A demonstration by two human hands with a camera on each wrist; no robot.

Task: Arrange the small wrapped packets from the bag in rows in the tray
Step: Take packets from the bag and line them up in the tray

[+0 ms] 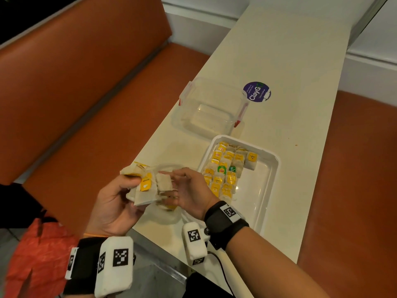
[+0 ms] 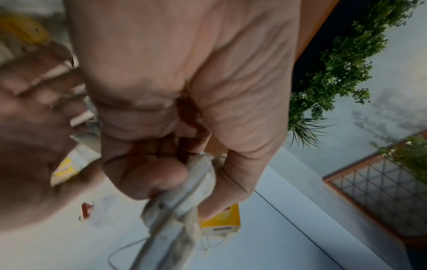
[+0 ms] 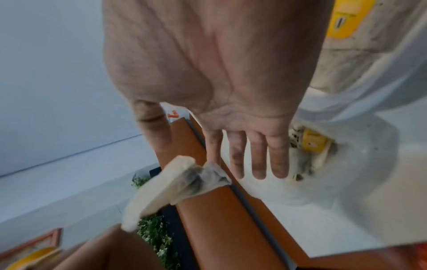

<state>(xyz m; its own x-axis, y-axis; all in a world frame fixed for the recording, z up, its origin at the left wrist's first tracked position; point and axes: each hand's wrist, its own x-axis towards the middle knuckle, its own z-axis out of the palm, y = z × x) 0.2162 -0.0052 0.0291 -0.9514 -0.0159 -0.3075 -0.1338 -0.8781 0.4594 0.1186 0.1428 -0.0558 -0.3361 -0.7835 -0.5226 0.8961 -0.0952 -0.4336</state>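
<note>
Paper-wrapped, yellow-tagged packets (image 1: 144, 187) fill the left grip (image 1: 116, 203); the right grip (image 1: 189, 190) pinches one, beside the white tray (image 1: 269, 168) and clear tub (image 1: 211, 108) on the cream bench (image 1: 290, 67).

One white tray (image 1: 269, 168) sits on one desk (image 1: 279, 61). Inside the tray lie roughly twenty packets (image 1: 223, 168) in about four rows; the exact number is hard to tell where they overlap. Most carry yellow tags, two carry green. Beyond the tray stands one clear box (image 1: 210, 104), and beside that box one round sticker (image 1: 256, 92). Left of the tray, two hands (image 1: 150, 194) hold a bunch (image 1: 146, 186) of several packets, too tangled to count.
</note>
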